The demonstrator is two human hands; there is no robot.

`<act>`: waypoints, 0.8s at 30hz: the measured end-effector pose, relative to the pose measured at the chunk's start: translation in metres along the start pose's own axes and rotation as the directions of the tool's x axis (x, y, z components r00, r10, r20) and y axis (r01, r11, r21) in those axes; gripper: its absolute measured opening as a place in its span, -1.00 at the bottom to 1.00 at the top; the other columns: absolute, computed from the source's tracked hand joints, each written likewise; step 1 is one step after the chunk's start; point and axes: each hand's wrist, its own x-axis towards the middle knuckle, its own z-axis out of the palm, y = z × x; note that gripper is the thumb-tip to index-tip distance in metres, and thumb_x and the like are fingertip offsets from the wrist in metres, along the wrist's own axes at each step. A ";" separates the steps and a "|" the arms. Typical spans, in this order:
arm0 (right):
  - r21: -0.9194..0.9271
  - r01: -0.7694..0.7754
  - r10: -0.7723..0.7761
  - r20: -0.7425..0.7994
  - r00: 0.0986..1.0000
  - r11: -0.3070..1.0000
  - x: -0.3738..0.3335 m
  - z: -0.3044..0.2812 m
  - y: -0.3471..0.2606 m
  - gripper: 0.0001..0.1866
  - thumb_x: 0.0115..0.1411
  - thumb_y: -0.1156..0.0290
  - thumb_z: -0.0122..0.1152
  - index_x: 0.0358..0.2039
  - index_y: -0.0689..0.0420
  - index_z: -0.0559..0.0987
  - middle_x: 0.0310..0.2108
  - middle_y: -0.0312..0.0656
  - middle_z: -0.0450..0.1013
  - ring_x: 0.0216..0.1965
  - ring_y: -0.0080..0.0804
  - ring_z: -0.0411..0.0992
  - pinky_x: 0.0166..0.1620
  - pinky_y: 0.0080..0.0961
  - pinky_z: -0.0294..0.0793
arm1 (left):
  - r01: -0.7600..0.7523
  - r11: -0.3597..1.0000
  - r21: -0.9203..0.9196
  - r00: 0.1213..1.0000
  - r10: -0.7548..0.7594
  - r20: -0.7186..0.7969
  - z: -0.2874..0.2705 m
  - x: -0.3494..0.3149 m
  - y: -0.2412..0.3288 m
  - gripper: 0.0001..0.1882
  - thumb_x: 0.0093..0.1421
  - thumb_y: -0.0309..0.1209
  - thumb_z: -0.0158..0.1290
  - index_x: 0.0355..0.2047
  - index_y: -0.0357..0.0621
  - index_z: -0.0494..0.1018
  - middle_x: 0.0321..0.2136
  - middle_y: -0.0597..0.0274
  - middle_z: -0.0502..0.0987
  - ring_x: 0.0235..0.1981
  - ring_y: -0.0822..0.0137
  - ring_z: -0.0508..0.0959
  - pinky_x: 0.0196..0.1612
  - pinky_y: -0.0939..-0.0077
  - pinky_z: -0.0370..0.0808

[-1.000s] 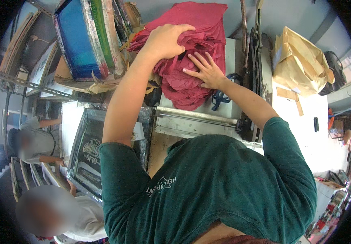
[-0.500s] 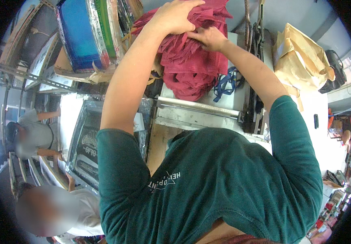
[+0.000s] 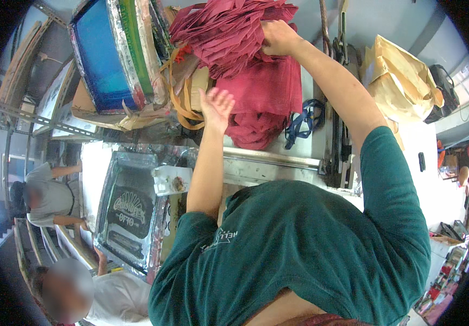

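A thick stack of dark red fabric pieces (image 3: 221, 35), thin and layered like folded cloth bags, lies at the far middle. Its edges fan out loosely to the left. My right hand (image 3: 280, 39) grips the stack's right edge, with its fingertips hidden among the layers. Below it, more dark red fabric (image 3: 261, 89) lies flat, with a bunched part at its near end. My left hand (image 3: 217, 108) is held up just left of that fabric, fingers spread, holding nothing.
Blue straps (image 3: 302, 120) lie right of the fabric, beside dark metal bars (image 3: 340, 108). A framed printing screen (image 3: 128, 204) sits at left, with two people nearby. Blue and green frames (image 3: 101, 60) stand at far left; a brown paper bag (image 3: 400, 81) stands at right.
My left hand has let go of the fabric stack and drawn back toward me, opening. My right hand stays at the stack's right edge, a little farther left and away.
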 end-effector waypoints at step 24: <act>0.087 0.039 -0.013 -0.285 0.958 0.995 0.021 -0.014 0.071 -0.64 -0.15 0.27 0.30 -0.28 0.08 0.54 -0.38 -0.02 0.53 -0.29 0.06 0.50 -0.25 -0.11 0.52 | 0.149 0.981 0.125 0.877 -0.190 0.441 0.050 0.157 0.033 0.22 -0.07 0.49 -0.05 0.40 0.10 -0.27 0.29 -0.27 0.05 0.21 -0.31 0.23 0.17 -0.22 0.31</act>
